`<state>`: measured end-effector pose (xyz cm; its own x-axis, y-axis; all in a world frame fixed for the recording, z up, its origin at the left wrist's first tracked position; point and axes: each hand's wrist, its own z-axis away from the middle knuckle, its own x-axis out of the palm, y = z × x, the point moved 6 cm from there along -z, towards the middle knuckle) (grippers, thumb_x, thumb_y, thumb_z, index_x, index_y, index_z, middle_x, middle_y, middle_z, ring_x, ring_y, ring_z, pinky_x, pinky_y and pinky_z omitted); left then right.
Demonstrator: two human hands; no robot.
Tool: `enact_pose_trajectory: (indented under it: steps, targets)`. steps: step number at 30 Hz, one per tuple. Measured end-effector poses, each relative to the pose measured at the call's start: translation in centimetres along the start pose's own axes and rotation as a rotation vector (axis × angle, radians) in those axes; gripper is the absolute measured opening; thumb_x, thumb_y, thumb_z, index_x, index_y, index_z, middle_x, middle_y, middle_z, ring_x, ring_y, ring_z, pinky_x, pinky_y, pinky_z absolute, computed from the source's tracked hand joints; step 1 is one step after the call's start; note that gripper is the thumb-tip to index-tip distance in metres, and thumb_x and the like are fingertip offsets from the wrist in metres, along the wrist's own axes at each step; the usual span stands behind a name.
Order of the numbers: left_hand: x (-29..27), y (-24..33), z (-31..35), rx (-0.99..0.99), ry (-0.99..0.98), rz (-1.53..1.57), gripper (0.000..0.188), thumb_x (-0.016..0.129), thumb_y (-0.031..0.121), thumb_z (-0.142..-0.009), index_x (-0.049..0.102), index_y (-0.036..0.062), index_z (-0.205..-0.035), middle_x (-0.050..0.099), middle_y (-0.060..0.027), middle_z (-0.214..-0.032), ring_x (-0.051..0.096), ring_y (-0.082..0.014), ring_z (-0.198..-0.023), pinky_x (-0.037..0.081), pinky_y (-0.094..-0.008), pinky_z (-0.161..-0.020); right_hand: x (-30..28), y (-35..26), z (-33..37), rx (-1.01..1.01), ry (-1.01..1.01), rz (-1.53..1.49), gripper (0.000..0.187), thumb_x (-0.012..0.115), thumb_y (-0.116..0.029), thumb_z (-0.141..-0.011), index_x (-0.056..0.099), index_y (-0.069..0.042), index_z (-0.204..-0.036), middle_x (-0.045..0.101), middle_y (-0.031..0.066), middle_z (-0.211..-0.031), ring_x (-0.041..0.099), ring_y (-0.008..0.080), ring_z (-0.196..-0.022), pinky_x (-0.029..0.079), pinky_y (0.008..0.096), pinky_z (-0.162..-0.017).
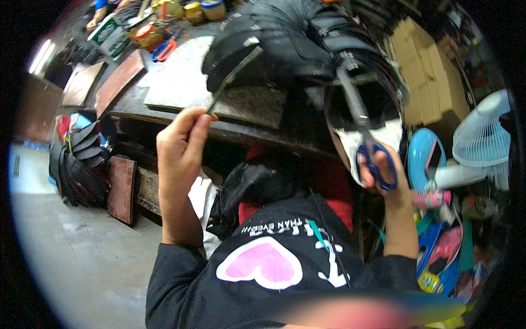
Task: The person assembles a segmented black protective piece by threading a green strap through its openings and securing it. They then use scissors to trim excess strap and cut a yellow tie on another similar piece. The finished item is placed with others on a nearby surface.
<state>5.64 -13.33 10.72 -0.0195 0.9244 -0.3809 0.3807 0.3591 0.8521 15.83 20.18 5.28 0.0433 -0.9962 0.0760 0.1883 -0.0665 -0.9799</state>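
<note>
My left hand (182,143) is raised in front of the workbench (241,133), thumb and fingers pinched on one end of a thin, narrow strip (234,72). The strip slants up and away to the right, its far end lying across a pile of curved black pieces (274,41). On the right, my right hand (395,178) grips long scissors (356,104) by their blue loops, with fingers through them. The scissors' blades point up over a dark opening with white material (378,134) below it. Their tips are blurred beside the black pieces.
A pale slab (181,68) and red-handled scissors (164,50) lie on the bench, with jars (213,9) behind. Bundled black pieces (82,164) stand at left by a brown board (121,189). Cardboard (427,71) and a fan (482,134) stand at right.
</note>
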Motion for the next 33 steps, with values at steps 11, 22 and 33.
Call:
enact_pose_trajectory:
  steps: [11, 22, 33]
  targets:
    - [-4.1, -8.9, -23.9, 0.227, 0.322, -0.279, 0.031, 0.060, 0.027, -0.089, 0.069, 0.0039, -0.106, 0.066, -0.0197, -0.099, 0.067, -0.0296, -0.090, 0.051, -0.0390, -0.084, -0.3, -12.5, -12.7, -0.363, 0.046, 0.396, 0.053, 0.060, -0.057, -0.088, 0.058, -0.004, -0.086, 0.052, -0.0007, -0.054, 0.047, 0.0055, -0.044, 0.035, 0.0184, -0.042]
    - [-4.1, -18.3, -18.1, 0.056, 0.549, -0.243, 0.033, 0.064, 0.027, -0.085, 0.062, 0.0032, -0.107, 0.065, -0.0158, -0.090, 0.061, -0.0320, -0.088, 0.048, -0.0449, -0.080, 15.7, -15.7, -27.4, -0.357, -0.351, 1.000, 0.027, 0.058, -0.031, -0.092, 0.065, -0.006, -0.085, 0.061, 0.0006, -0.060, 0.057, 0.0084, -0.047, 0.039, 0.0215, -0.041]
    - [-0.3, -21.4, -11.1, 0.013, 0.672, -0.504, 0.030, 0.055, 0.011, -0.091, 0.049, 0.0006, -0.118, 0.051, -0.0201, -0.115, 0.046, -0.0375, -0.111, 0.038, -0.0455, -0.097, 30.5, -6.6, -38.2, -0.487, -0.003, 1.530, 0.030, 0.054, -0.020, -0.088, 0.070, -0.009, -0.111, 0.069, 0.0120, -0.113, 0.066, 0.0265, -0.105, 0.053, 0.0432, -0.084]
